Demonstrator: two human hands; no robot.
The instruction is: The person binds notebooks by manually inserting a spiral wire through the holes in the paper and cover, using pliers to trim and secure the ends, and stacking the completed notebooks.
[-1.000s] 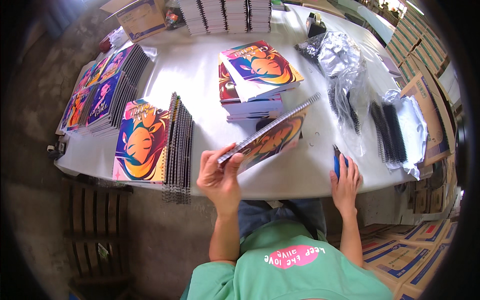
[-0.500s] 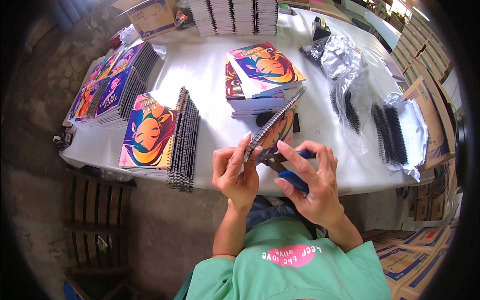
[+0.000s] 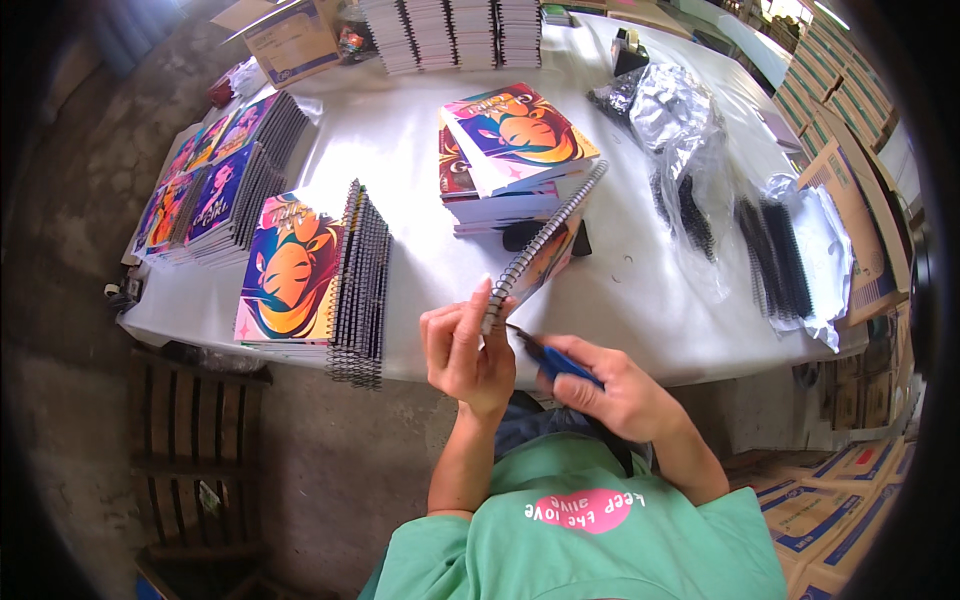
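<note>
My left hand (image 3: pixel 468 348) grips a spiral-bound notebook (image 3: pixel 545 245) by its near end, the coil facing up and the book tilted away over the table. Closed round blue-handled pliers (image 3: pixel 567 366), my right hand (image 3: pixel 622 390) holds their dark tip close to the near end of the coil. Whether the jaws touch the wire cannot be made out. Beyond the notebook stands a stack of colourful covered books (image 3: pixel 520 135), the top one askew. To the left lies a pile of bound notebooks (image 3: pixel 290 270), their coils along its right side.
More spiral notebooks (image 3: pixel 215 185) are stacked at the far left, and tall stacks (image 3: pixel 450 35) stand at the back. Black coils (image 3: pixel 775 255) lie on white wrapping at the right, near a clear plastic bag (image 3: pixel 690 150). Cardboard boxes (image 3: pixel 820 520) sit at lower right.
My right hand has closed its fingers round the pliers' handles, which were spread apart before. The pliers have turned, and their tip is now at the coil's near end.
</note>
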